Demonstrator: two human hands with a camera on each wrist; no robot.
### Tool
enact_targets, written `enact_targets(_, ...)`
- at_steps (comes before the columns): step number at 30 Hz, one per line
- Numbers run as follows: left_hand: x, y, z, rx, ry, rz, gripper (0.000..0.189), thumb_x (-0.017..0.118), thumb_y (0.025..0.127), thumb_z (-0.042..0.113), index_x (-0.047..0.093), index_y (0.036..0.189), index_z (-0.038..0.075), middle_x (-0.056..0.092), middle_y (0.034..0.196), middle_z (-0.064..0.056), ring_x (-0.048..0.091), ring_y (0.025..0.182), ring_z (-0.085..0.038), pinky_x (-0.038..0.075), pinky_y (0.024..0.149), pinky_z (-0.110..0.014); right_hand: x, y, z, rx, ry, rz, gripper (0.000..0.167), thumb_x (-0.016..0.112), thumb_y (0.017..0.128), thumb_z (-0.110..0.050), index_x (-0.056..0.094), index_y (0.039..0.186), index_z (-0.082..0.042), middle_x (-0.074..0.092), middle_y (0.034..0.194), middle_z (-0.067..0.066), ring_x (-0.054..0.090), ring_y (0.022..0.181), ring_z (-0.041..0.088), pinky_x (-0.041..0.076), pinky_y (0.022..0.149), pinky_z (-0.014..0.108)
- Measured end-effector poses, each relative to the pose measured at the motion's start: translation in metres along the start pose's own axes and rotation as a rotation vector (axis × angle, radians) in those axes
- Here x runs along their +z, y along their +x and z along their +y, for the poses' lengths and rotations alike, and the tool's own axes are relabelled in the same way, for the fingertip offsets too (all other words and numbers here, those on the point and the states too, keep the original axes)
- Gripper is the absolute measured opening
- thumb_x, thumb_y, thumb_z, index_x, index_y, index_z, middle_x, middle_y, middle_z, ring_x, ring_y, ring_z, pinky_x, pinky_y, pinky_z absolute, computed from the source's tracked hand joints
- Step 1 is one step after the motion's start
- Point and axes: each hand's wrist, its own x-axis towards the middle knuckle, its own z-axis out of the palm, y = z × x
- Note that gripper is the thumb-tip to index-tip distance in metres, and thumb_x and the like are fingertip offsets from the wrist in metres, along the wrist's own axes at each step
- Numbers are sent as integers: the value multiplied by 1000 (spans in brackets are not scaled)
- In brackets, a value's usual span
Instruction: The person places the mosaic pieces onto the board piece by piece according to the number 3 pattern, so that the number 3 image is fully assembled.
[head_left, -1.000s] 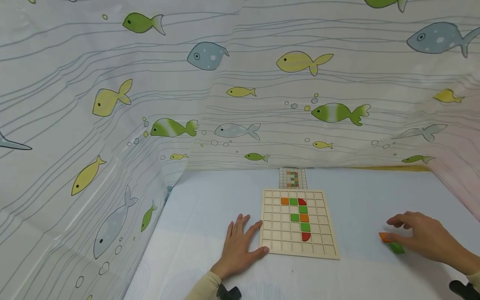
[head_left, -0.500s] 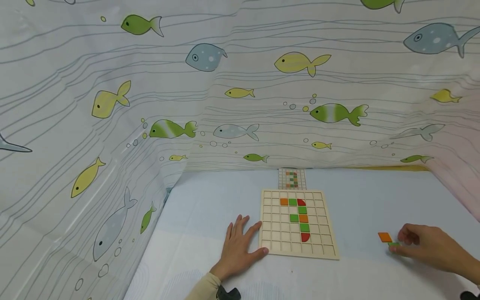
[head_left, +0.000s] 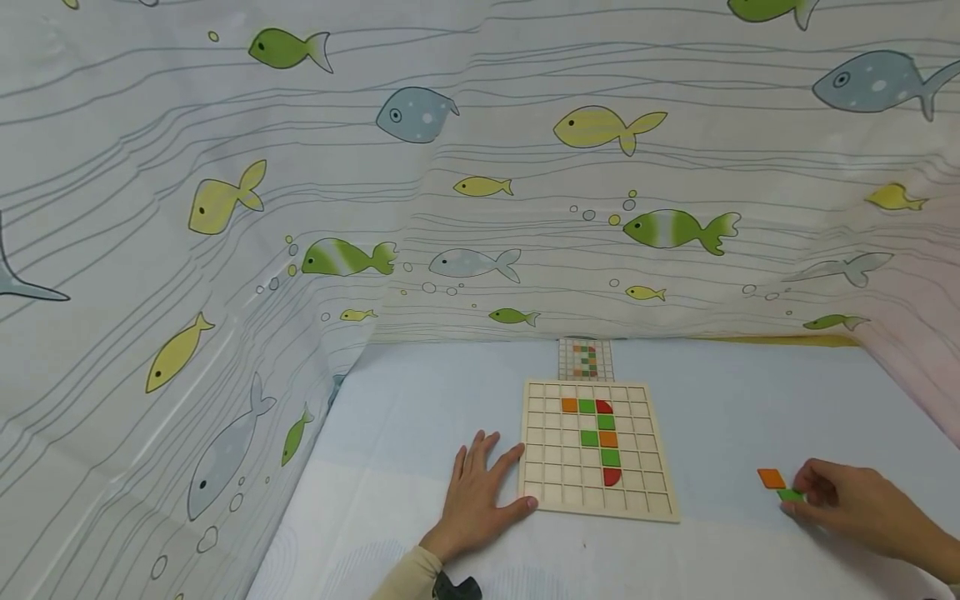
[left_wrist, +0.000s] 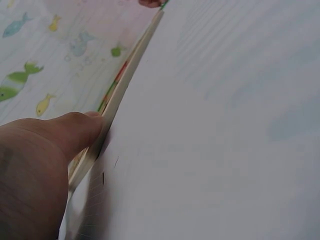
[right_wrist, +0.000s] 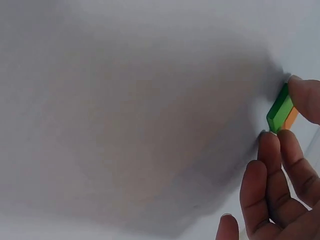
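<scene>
A pale wooden grid board (head_left: pixel 555 492) lies flat on the table, with orange, green and red tiles set in some of its squares. At its left edge rests my left hand (head_left: pixel 480 500), fingers spread and the thumb touching the near left corner; the left wrist view shows that thumb (left_wrist: pixel 75 130) against the board's rim. Well to the right of the board, my right hand (head_left: pixel 855 504) pinches a green tile (right_wrist: pixel 281 109) between thumb and fingertips, low at the table. Touching or just beside the green tile is an orange tile (head_left: pixel 771 478), lying flat.
Behind the board lies a small card (head_left: pixel 586 360) printed with a grid of coloured squares. A fish-patterned sheet (head_left: pixel 480 217) hangs along the back and left side of the table (head_left: pixel 712 558).
My right hand has left the orange tile, shifted slightly right and nearer, and taken hold of the green tile. The left hand and the board have stayed put.
</scene>
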Motion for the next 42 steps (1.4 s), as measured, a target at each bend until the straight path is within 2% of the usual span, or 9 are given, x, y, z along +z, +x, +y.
enact_targets(5, -1, 1, 0, -5, 4, -7, 75, 67, 95, 63, 52, 157, 24, 36, 166, -22, 19, 161, -48, 13, 127, -72, 0, 1, -2, 16, -7, 7, 35, 88, 85, -45, 66, 92, -18, 56, 78, -8, 41, 68, -4, 40, 59, 22)
enact_targets(12, -2, 1, 2, -8, 5, -15, 75, 66, 95, 64, 52, 157, 24, 35, 166, -22, 19, 161, -48, 14, 127, -72, -2, -1, -1, 73, -19, -38, 35, 84, 88, -48, 68, 87, -17, 64, 80, -10, 47, 69, -2, 44, 61, 23)
enact_targets(19, 0, 0, 0, -2, 9, -10, 75, 66, 95, 64, 52, 157, 25, 36, 166, -22, 20, 161, -48, 14, 126, -72, 2, 0, -1, 74, 0, -57, 29, 87, 86, -33, 71, 90, -9, 65, 79, -9, 50, 69, 3, 47, 60, 22)
enact_targets(27, 0, 0, -1, 4, 9, -3, 75, 67, 95, 63, 51, 158, 26, 35, 167, -22, 20, 161, -47, 14, 127, -71, 7, -3, 4, 45, 28, 4, 30, 89, 85, -28, 72, 97, -6, 65, 81, -9, 51, 67, -7, 52, 61, 19)
enact_targets(33, 0, 0, 0, 5, 13, -7, 75, 67, 95, 63, 52, 157, 25, 36, 166, -22, 20, 161, -49, 15, 126, -72, 10, -5, 8, 57, 31, 57, 36, 92, 81, -32, 73, 97, -6, 65, 82, -9, 50, 67, -9, 52, 61, 18)
enact_targets(37, -1, 0, 1, 3, 14, -10, 75, 66, 95, 64, 51, 157, 26, 36, 166, -22, 20, 161, -49, 15, 126, -72, 11, -6, 9, 50, 43, 72, 31, 91, 82, -27, 73, 96, -5, 65, 81, -7, 51, 66, -9, 52, 61, 18)
enact_targets(39, -1, 0, 1, 2, 15, -8, 75, 66, 95, 64, 51, 158, 26, 36, 166, -22, 20, 161, -49, 15, 126, -72, 12, -4, 8, 53, 41, 56, 29, 90, 83, -22, 73, 97, -2, 66, 80, -7, 53, 67, -5, 53, 60, 19)
enact_targets(42, -1, 0, 1, 5, 10, -3, 75, 66, 95, 63, 51, 157, 25, 36, 166, -22, 20, 161, -49, 15, 126, -72, 13, -2, 9, 68, 25, -1, 30, 87, 85, -18, 71, 100, 3, 67, 83, -4, 59, 72, 7, 57, 64, 29)
